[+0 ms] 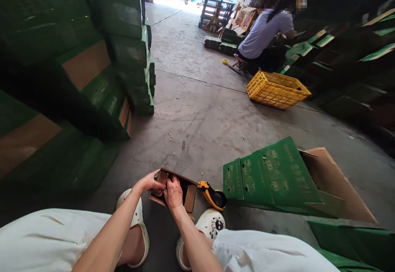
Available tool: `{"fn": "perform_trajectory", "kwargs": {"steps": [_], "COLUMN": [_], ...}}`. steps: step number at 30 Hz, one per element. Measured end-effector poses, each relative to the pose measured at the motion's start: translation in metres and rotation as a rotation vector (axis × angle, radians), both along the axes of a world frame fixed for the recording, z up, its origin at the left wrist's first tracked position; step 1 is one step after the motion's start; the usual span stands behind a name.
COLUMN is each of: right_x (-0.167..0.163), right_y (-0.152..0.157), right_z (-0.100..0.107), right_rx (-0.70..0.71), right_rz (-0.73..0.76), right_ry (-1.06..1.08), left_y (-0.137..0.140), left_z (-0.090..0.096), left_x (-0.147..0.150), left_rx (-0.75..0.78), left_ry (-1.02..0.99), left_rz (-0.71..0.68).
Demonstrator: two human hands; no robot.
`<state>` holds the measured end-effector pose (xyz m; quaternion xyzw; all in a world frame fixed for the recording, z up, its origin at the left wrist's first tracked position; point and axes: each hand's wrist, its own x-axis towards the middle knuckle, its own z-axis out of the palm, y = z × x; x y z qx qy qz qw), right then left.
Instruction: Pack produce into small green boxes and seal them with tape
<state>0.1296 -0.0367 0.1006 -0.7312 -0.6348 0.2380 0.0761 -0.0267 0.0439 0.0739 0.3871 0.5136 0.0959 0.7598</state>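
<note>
A small open cardboard box point(190, 198), green outside and brown inside, stands on the floor between my feet with its flaps up. My left hand point(152, 184) grips the box's left end, with the thumb over the brown flap. Inside the opening is my right hand point(173, 193), knuckles up and fingers pointing down; the fingertips are hidden, so what they touch does not show. Just right of the box, near my right shoe, lies a yellow and black tape dispenser point(212, 196).
Several green cartons point(271, 173) lie nested on their side at right. Tall stacks of green boxes point(123, 54) line the left. Farther off are a yellow crate point(274, 91), a seated person point(265, 33), a yellow tape roll point(225, 61) and a pallet jack point(217, 12).
</note>
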Motion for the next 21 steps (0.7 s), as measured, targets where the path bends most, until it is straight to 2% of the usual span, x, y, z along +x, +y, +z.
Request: {"fn": "perform_trajectory", "kwargs": {"steps": [4,8,11,14,16,18,21], "right_x": [0.004,0.008,0.007,0.007,0.009,0.01,0.014], "right_y": [0.014,0.028,0.027,0.014,0.003,-0.004,-0.006], "right_z": [-0.003,-0.008,-0.002,0.011,0.02,0.027,0.038], "right_rx": [-0.078,-0.114,-0.104,-0.037,-0.03,-0.106,-0.24], "right_rz": [-0.058,-0.049,-0.062,-0.125,-0.188,-0.201,-0.106], "right_ry": [0.176,0.234,0.242,0.199,0.097,-0.003,-0.033], "left_y": [0.004,0.006,0.006,0.004,0.002,0.002,0.0], "left_z": [-0.008,-0.015,-0.016,-0.016,-0.014,-0.011,-0.001], "left_x": [-0.003,0.006,0.014,0.016,0.016,0.017,0.021], "left_rx": [-0.011,0.143,0.217,0.27,0.305,0.337,0.38], "left_ry": [-0.07,0.143,0.217,0.271,0.316,0.367,0.449], "left_rz": [-0.015,-0.072,-0.08,-0.081,-0.082,-0.091,-0.115]}}
